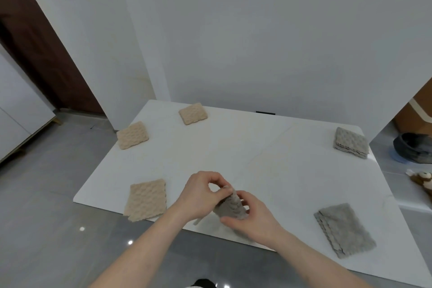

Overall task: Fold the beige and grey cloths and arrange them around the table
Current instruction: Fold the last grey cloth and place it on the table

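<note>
At the table's (pixel 233 147) near edge, you're folding the last grey cloth (pixel 230 207).
Left hand (pixel 198 196) and right hand (pixel 252 217) pinch it; five folded cloths already placed.

The head view looks forward and down, close over the white table (pixel 233 142).

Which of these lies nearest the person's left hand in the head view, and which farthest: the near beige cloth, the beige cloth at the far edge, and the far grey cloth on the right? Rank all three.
Measured from the left hand:
1. Near beige cloth, just to its left at the table's near edge.
2. Beige cloth at the far edge, straight ahead.
3. Far grey cloth, at the far right corner.
</note>
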### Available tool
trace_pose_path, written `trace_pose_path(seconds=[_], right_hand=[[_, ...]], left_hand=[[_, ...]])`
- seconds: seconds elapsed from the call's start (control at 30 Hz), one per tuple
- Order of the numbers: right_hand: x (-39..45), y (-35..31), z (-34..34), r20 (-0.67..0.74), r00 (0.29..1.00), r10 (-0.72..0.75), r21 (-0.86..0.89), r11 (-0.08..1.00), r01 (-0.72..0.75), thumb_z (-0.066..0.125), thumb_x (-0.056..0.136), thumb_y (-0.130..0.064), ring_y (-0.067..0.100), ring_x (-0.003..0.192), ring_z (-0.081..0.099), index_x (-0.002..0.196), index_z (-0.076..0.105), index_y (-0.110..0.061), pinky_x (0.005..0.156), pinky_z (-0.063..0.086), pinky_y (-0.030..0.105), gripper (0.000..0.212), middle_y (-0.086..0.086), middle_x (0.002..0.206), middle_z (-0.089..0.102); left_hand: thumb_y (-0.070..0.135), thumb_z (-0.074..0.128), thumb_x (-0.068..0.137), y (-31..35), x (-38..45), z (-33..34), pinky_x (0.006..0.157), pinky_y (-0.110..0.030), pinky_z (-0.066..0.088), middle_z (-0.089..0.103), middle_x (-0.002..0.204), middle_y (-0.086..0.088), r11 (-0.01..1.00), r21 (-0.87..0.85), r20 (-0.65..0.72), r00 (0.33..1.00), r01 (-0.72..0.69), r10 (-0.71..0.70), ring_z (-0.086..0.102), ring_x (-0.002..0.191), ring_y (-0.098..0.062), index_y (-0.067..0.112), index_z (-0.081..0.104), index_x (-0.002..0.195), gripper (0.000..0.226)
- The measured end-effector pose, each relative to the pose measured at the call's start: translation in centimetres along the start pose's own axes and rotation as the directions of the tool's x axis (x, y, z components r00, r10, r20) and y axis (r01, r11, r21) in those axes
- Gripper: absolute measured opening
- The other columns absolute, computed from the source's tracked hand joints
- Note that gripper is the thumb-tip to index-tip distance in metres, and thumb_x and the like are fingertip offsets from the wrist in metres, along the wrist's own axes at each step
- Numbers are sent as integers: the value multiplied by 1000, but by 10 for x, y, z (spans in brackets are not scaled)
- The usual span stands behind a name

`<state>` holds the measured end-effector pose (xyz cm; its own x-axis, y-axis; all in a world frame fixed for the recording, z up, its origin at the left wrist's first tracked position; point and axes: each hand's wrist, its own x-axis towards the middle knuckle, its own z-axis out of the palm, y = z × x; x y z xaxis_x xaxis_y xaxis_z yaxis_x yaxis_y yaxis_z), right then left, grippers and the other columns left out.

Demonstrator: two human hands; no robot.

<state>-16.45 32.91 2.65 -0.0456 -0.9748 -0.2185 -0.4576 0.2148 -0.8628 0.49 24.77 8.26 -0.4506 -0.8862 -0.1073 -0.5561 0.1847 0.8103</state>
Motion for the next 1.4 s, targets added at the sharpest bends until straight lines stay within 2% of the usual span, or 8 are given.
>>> trace_pose_path(seconds=[0.2, 0.37, 0.53, 0.67, 0.83, 1.07, 1.23, 1.4], right_hand=[[19, -34, 30, -51, 998, -31, 207, 977, 41, 77, 80, -30, 7, 93, 70, 100, 67, -38, 84, 58, 33, 24, -10, 99, 74], [35, -12, 30, -202, 971, 130, 199, 976, -89, 64, 74, -21, 12, 83, 65, 86, 64, -26, 80, 57, 42, 14, -5, 86, 68], [56, 27, 2, -243, 957, 156, 108, 985, -133, 58, 84, -7, 8, 77, 62, 77, 68, -24, 68, 48, 23, 21, -8, 77, 68], [91, 91, -13, -231, 959, 163, -4, 986, -169, 58, 86, -11, -2, 80, 65, 84, 73, -32, 74, 51, 20, 26, -19, 83, 73], [130, 174, -11, -274, 946, 173, -165, 961, -224, 64, 88, -30, 5, 61, 59, 65, 60, -23, 66, 52, 33, 24, -12, 61, 63], [142, 229, 7, -477, 879, 3, -148, 986, -83, 69, 86, -46, 2, 65, 64, 76, 70, -27, 63, 52, 29, 22, -14, 68, 69], [141, 246, 13, -498, 858, -123, -131, 989, 66, 75, 82, -43, 11, 69, 64, 74, 70, -22, 67, 51, 33, 23, -9, 68, 69], [123, 251, 27, -587, 795, -153, -146, 986, 82, 71, 83, -42, 6, 71, 64, 72, 70, -25, 69, 52, 33, 21, -11, 69, 70]], left_hand=[[35, 76, 85, -6, 22, -19, 66, -20, 51, 70, 73, 13, 997, -47, 22, 998, -59, 60, 57, 61, -1, 31, 74, 78, 8], [28, 71, 91, -4, 43, -24, 56, -23, 46, 64, 77, 7, 983, -139, 34, 991, -122, 128, 48, 50, -10, 28, 70, 82, 9], [33, 69, 92, -42, 85, -12, 56, -29, 47, 61, 81, 10, 986, -159, -42, 998, -44, 38, 47, 51, -14, 31, 69, 82, 10], [34, 68, 92, -112, 127, 31, 63, -21, 46, 65, 83, 10, 991, -110, -56, 995, 75, -82, 50, 58, -3, 29, 70, 83, 10], [34, 69, 92, -196, 163, 94, 66, -24, 43, 65, 80, 9, 979, -106, -176, 966, 173, -190, 53, 63, -5, 25, 69, 83, 13], [45, 63, 94, -268, 169, 138, 62, -21, 44, 64, 74, 15, 991, 126, -377, 926, 44, 7, 59, 70, -3, 33, 61, 80, 19], [34, 66, 95, -278, 164, 143, 59, -16, 40, 62, 72, 7, 990, -28, -449, 887, -135, 108, 51, 60, -6, 25, 63, 78, 19], [39, 67, 94, -282, 141, 152, 64, -24, 40, 62, 73, 8, 991, -14, -423, 899, -133, 115, 55, 68, -9, 24, 64, 79, 21]])
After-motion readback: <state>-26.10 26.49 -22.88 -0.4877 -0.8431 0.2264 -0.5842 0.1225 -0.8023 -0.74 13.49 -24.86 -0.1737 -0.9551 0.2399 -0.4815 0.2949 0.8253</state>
